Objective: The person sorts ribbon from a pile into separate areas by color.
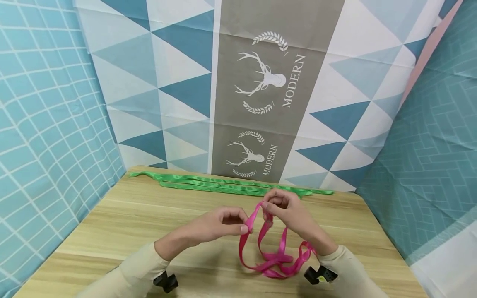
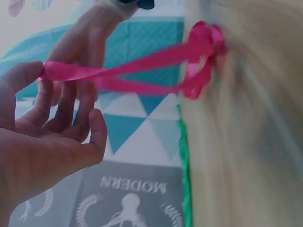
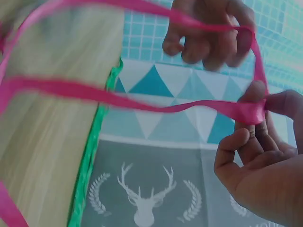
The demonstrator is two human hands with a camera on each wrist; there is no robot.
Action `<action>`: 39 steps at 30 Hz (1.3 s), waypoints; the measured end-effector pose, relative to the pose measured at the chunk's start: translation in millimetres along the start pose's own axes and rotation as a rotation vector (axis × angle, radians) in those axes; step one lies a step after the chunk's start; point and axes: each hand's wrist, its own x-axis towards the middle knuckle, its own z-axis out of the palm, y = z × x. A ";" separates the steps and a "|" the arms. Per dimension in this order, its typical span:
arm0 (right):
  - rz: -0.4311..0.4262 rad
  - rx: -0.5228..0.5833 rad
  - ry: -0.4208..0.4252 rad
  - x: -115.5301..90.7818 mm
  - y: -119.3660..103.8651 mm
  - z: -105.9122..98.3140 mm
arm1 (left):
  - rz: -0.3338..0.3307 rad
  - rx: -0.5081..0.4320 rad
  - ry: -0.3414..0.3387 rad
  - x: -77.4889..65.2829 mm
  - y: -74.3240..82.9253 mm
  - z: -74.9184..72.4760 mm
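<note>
A pink ribbon lies partly heaped on the wooden table, with its upper part lifted between both hands. My left hand pinches the ribbon between thumb and forefinger; in the left wrist view, the pinched ribbon runs from those fingertips down to the heap. To its right, my right hand pinches the same ribbon a short span away, and the right wrist view shows the ribbon folded at its thumb and forefinger. Loops hang from both hands toward the tabletop.
Several green ribbon lengths lie stretched along the back of the wooden table. Behind them stands a patterned cloth backdrop. Blue tiled cloth borders the left, teal cloth the right. Black wrist cameras sit on the sleeves.
</note>
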 end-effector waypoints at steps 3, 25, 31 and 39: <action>0.023 0.013 -0.032 -4.2 -2.6 -10.3 | -0.021 0.013 0.017 -7.1 6.6 -11.0; 0.019 -0.101 -0.040 -21.0 -8.9 -67.7 | -0.029 0.587 0.156 -68.6 28.3 -84.5; 0.050 -0.202 0.022 -22.4 -2.0 -91.5 | -0.067 0.569 0.165 -78.6 34.2 -106.4; -0.044 -0.525 0.012 -16.9 12.1 -106.5 | -0.116 0.674 0.307 -79.0 18.4 -137.7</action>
